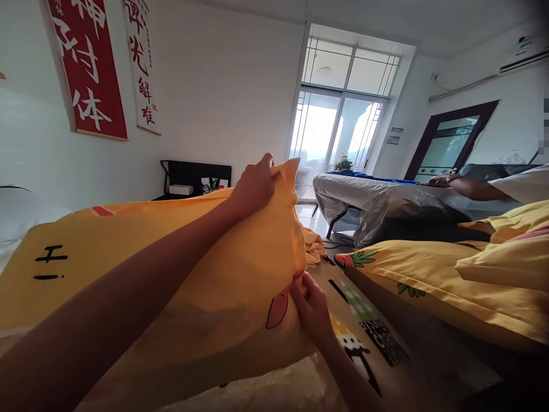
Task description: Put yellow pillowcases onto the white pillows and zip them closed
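A large yellow pillowcase (206,257), printed with black marks and pink shapes, stretches across the middle and left and looks filled out. My left hand (254,182) is closed on its upper edge, near a corner that sticks up. Lower down, the fingers of my right hand (312,306) pinch the same side edge, beside a pink print. The edge between my hands is wavy and gathered. Whatever lies inside the pillowcase is hidden.
On the right lie more yellow pillows (412,263) with carrot prints. Beyond them, another person's arm (480,187) rests over a table (347,189) covered in plastic. Crumpled orange cloth (314,243) lies behind my right hand. A printed cloth (364,309) spreads below.
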`<action>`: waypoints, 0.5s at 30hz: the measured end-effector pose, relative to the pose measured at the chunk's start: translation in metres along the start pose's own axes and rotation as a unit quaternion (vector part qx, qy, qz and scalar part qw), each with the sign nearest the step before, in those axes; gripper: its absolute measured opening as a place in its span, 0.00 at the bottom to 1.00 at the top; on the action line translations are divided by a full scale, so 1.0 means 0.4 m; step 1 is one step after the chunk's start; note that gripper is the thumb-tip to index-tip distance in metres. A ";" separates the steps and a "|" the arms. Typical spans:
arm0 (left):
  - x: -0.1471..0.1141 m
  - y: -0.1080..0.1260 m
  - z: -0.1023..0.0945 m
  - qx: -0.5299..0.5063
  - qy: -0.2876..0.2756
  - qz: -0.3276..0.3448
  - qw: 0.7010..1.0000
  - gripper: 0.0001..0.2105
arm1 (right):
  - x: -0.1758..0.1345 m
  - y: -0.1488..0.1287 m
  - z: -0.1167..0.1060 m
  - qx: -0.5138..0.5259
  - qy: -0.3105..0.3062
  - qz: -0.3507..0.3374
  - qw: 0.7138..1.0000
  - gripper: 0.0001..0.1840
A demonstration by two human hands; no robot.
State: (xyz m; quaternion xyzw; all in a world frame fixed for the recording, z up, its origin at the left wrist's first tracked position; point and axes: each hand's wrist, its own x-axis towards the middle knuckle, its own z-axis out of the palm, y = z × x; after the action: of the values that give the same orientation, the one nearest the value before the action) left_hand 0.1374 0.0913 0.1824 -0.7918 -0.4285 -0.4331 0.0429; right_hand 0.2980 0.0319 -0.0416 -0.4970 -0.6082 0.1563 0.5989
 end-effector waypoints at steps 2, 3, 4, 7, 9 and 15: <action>0.001 0.010 -0.006 -0.020 0.000 -0.021 1.000 0.05 | 0.002 -0.004 0.041 0.024 0.037 -0.003 0.999 0.19; 0.003 0.015 -0.011 -0.019 0.002 -0.018 1.000 0.05 | 0.000 -0.008 0.062 0.032 0.056 -0.010 0.998 0.20; 0.005 0.021 -0.016 -0.009 0.009 -0.011 1.000 0.05 | -0.004 -0.012 0.082 0.038 0.070 -0.018 0.997 0.20; 0.012 0.034 -0.030 0.047 0.031 0.028 0.998 0.07 | -0.014 -0.022 0.128 0.056 0.084 -0.048 0.994 0.22; 0.012 0.029 -0.036 0.096 0.031 0.050 0.994 0.09 | -0.011 -0.016 0.146 0.063 0.080 -0.045 0.994 0.23; -0.027 -0.059 -0.010 0.169 -0.039 0.016 0.985 0.13 | 0.035 0.098 0.157 0.123 -0.013 0.039 0.992 0.28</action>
State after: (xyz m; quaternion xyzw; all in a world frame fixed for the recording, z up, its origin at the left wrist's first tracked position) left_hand 0.1151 0.0977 0.1699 -0.7962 -0.4844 -0.3224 0.1659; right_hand 0.2619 0.0864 -0.0791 -0.4410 -0.5719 0.2600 0.6410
